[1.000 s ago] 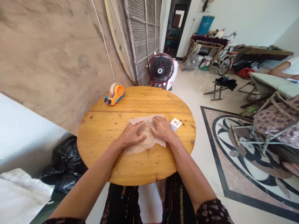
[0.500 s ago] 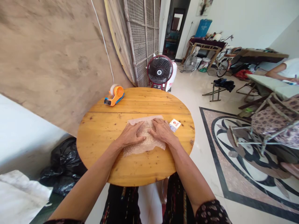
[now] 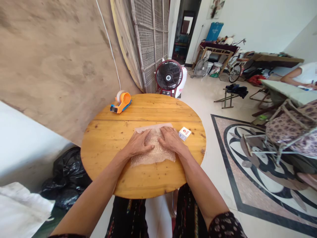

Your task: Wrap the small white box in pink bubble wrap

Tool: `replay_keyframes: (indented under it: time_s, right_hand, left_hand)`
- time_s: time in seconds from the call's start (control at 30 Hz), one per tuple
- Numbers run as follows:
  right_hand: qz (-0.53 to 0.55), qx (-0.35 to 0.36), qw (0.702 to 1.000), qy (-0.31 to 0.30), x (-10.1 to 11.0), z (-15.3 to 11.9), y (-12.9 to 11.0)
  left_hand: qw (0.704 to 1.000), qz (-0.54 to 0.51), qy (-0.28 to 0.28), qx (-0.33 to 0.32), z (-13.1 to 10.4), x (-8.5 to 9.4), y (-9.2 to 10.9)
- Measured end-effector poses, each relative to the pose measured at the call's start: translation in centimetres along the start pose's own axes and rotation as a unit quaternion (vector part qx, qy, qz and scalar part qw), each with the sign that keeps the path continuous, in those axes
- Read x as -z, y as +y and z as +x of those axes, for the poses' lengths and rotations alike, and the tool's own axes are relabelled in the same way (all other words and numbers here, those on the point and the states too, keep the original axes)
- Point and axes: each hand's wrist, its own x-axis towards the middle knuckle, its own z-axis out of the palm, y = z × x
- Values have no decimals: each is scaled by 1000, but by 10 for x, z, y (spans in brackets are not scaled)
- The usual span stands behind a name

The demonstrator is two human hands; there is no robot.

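A sheet of clear bubble wrap [image 3: 155, 152] lies on the round wooden table [image 3: 138, 181]. My left hand [image 3: 139, 142] rests on its left part, palm down with the thumb spread inward. On the right part lies my right hand [image 3: 170, 138], also flat, its thumb apart from the fingers. Just right of my right hand is a small white box [image 3: 184, 133] with a red mark. An orange tape dispenser [image 3: 121, 103] with a roll of tape stands near the table's back left edge.
Behind the table stands a dark red fan [image 3: 168, 75]. Black plastic bags [image 3: 69, 175] lie on the floor at the left. At the far right a person's arm [image 3: 292, 75] rests on another table, near a folding chair [image 3: 289, 129]. A stool [image 3: 228, 99] holds dark cloth.
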Motion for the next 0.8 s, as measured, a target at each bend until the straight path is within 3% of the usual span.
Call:
replay_keyframes:
  time_s: [0.3, 0.6, 0.8]
  right_hand:
    - [35, -13, 998, 41, 6, -2, -9]
    - [35, -38, 998, 22, 8, -14, -6]
    - [93, -14, 989, 117, 22, -32, 1]
  left_hand:
    - [1000, -25, 6, -2, -1, 0, -1]
    - [999, -36, 30, -26, 0, -2, -3]
    - [1000, -22, 14, -15, 0, 0, -1]
